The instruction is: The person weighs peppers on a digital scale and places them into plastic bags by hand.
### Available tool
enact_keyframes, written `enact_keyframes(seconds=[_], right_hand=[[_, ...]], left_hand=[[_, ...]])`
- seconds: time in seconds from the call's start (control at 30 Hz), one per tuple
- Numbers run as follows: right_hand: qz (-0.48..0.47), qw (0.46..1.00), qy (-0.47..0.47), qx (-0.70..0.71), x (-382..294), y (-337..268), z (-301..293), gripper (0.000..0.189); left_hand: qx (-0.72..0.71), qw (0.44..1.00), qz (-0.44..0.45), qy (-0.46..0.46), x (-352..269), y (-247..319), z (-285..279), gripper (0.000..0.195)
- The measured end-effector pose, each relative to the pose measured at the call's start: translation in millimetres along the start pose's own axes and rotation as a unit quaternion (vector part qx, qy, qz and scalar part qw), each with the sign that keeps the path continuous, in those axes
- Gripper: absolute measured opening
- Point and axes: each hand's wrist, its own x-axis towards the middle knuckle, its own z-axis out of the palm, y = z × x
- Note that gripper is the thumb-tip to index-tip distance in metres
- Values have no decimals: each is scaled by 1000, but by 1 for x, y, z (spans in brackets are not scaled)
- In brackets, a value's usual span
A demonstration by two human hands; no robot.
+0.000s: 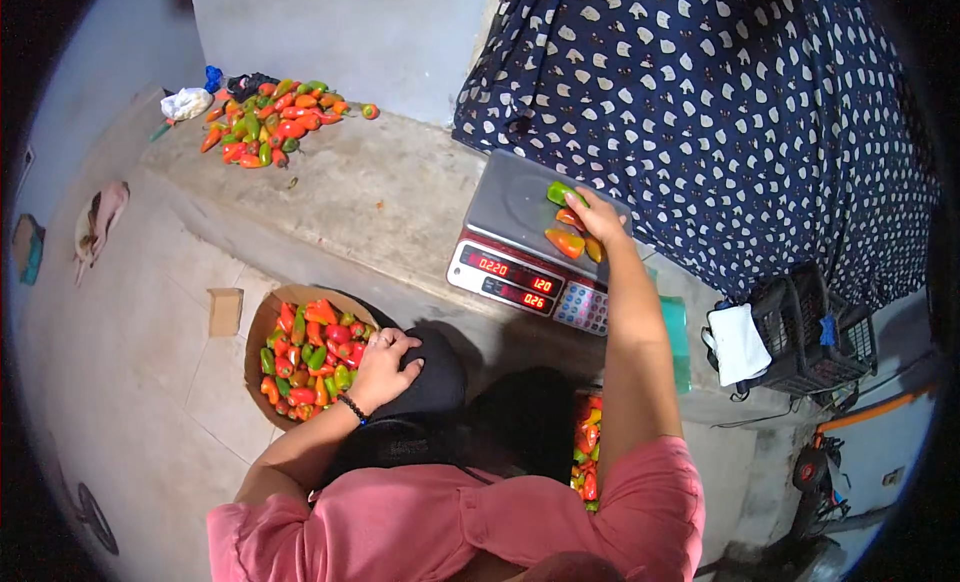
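Observation:
A digital scale (517, 184) with a grey platform and lit red digits stands on the concrete ledge. Over its right part, my right hand (600, 216) grips a green pepper (559, 192). Orange peppers (565, 243) lie on the platform just under that hand, partly covered by it. My left hand (386, 364) rests on my dark-clad knee, fingers loosely spread and holding nothing. Beside it, on the left, is a round-looking cardboard box (259, 357) filled with red, green and orange peppers (307, 357).
More peppers (281, 120) are heaped at the ledge's far left, near a white plastic bag (186, 103). Another batch of peppers (588, 451) shows below my right arm. A patterned curtain (675, 94) hangs behind the scale. Black crates (810, 334) stand right; a cat (101, 218) lies left.

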Motion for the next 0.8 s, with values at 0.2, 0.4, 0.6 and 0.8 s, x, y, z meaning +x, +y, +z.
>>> enact_keyframes(seconds=[0.2, 0.4, 0.6, 0.8], right_hand=[[-30, 983, 166, -67, 6, 28, 34, 44], [-52, 973, 204, -96, 7, 31, 38, 39], [-8, 986, 159, -52, 0, 27, 29, 56], [-87, 987, 130, 22, 14, 58, 25, 68]], left_hand=[[-4, 1000, -4, -3, 0, 2, 0, 31], [14, 1000, -2, -4, 4, 4, 2, 31], [17, 1000, -1, -5, 4, 1, 4, 31], [8, 1000, 2, -11, 6, 2, 4, 32]])
